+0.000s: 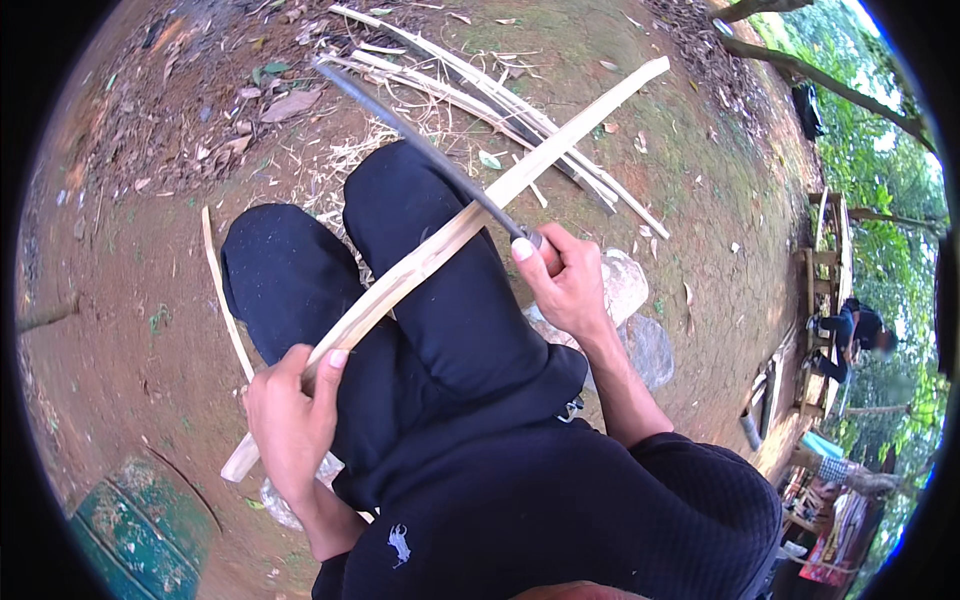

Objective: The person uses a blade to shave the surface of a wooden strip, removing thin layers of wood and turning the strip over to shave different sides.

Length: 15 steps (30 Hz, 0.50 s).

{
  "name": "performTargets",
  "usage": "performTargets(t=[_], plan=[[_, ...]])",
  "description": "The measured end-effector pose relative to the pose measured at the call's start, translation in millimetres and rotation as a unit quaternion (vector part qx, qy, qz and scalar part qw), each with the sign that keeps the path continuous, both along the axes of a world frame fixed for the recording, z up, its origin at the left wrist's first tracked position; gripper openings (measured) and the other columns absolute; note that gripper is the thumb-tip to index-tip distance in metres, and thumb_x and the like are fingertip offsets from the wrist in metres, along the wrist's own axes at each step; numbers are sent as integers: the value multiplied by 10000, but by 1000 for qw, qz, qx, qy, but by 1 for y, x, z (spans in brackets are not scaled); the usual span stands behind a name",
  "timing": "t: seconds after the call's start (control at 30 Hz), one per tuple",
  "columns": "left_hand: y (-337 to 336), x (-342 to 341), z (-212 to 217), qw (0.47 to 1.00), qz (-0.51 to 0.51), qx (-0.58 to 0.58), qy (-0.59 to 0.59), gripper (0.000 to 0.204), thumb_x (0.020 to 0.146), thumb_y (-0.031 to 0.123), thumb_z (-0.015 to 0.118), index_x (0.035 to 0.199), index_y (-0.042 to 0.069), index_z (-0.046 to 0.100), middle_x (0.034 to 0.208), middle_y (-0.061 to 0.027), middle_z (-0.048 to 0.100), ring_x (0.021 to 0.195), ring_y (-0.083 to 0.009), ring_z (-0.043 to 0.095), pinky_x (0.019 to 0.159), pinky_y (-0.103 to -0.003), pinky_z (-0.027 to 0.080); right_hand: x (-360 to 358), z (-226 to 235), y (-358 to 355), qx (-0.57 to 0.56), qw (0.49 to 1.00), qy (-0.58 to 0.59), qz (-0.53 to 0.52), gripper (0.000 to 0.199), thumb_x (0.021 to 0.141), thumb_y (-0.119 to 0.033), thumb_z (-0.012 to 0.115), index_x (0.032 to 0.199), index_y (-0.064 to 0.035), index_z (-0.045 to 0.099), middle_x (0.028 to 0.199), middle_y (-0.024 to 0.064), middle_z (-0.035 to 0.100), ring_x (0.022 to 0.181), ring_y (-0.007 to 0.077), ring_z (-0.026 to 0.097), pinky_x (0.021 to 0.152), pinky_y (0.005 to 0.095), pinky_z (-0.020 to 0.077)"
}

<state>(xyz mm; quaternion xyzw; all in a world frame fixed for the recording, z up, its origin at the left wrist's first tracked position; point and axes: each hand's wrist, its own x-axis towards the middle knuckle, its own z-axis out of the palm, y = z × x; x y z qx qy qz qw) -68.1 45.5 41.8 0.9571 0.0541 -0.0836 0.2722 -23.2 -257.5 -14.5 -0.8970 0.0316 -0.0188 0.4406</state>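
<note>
Left grip (290,428) clasped a pale wooden strip (420,264), right grip (572,285) a long knife (410,133); shavings (350,152) and split strips (450,93) lay beyond, the held one seemingly only partly pared

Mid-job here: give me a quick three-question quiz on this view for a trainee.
1. Which hand holds the long blade?
2. True or false: the left hand is empty.
3. Fill in: the loose wooden strips beyond the knees lie on the ____.

Key:
1. The right hand.
2. False; it holds a pale wooden piece that the blade crosses in this view.
3. Ground.
</note>
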Motion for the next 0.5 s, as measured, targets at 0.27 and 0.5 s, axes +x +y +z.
performTargets(t=[0.27, 0.5], plan=[[-68, 29, -15, 990, -115, 56, -55, 326, 982, 339, 629, 842, 45, 608, 758, -137, 692, 668, -328, 693, 611, -448, 546, -18, -25, 11, -82, 988, -129, 38, 338, 841, -296, 786, 935, 0, 653, 687, 134, 626, 583, 269, 639, 557, 354, 494], [-82, 32, -27, 977, -147, 114, -102, 292, 954, 330, 665, 822, 82, 587, 718, -80, 657, 655, -278, 682, 571, -406, 519, -21, -44, 13, -106, 976, -177, 65, 392, 831, -363, 801, 935, -16, 651, 663, 113, 607, 570, 296, 631, 543, 391, 491]])
